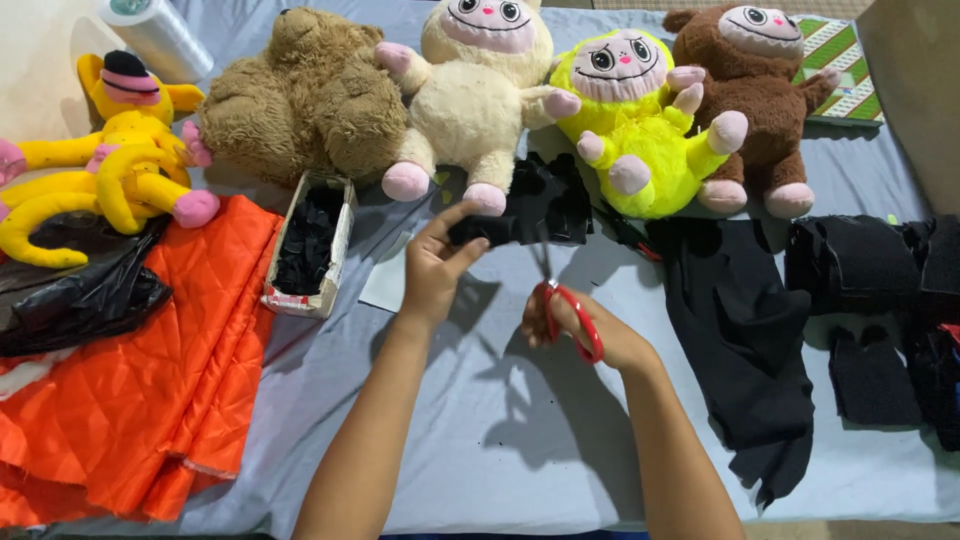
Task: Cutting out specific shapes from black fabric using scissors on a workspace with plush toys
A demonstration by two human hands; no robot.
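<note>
My left hand [435, 268] pinches the left end of a black fabric piece [540, 205], holding it up above the grey-blue sheet [500, 430]. My right hand [585, 330] grips red-handled scissors [570, 315], whose blades point up into the lower edge of the black fabric. Both forearms reach in from the bottom of the view.
Plush toys line the back: yellow ones [120, 150], a brown bear [300, 95], a cream one [480, 90], a neon yellow one [640, 125], a dark brown one [760, 90]. A small box of black pieces [310, 245], orange quilted fabric [170, 370], black cloth [745, 330].
</note>
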